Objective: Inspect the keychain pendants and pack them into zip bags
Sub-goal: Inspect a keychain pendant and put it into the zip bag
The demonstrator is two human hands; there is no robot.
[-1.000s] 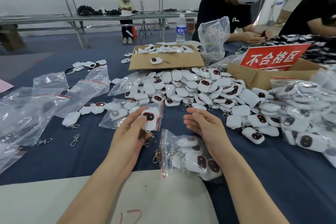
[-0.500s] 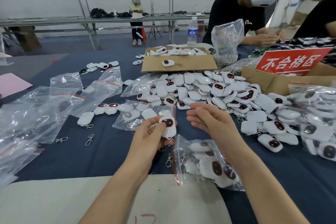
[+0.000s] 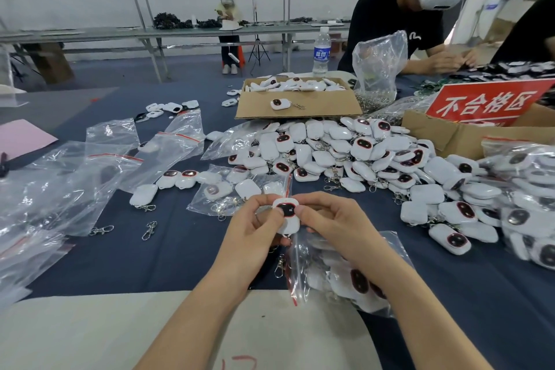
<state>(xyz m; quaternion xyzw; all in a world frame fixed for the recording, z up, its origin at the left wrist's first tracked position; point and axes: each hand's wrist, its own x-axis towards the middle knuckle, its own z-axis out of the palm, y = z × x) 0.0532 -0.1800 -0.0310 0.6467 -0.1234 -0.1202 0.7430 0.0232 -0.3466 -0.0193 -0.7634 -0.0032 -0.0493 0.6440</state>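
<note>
Pendant point(image 3: 286, 216) sits pinched between your left hand point(image 3: 255, 230) and right hand point(image 3: 332, 219), just above the part-filled bag point(image 3: 336, 276); looks light, rigid, glossy so likely slippery: hold it by the white edges, thumbs off the dark face, no hard squeeze.

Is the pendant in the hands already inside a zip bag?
No, the left hand and right hand hold the pendant uncovered, outside the zip bag.
</note>
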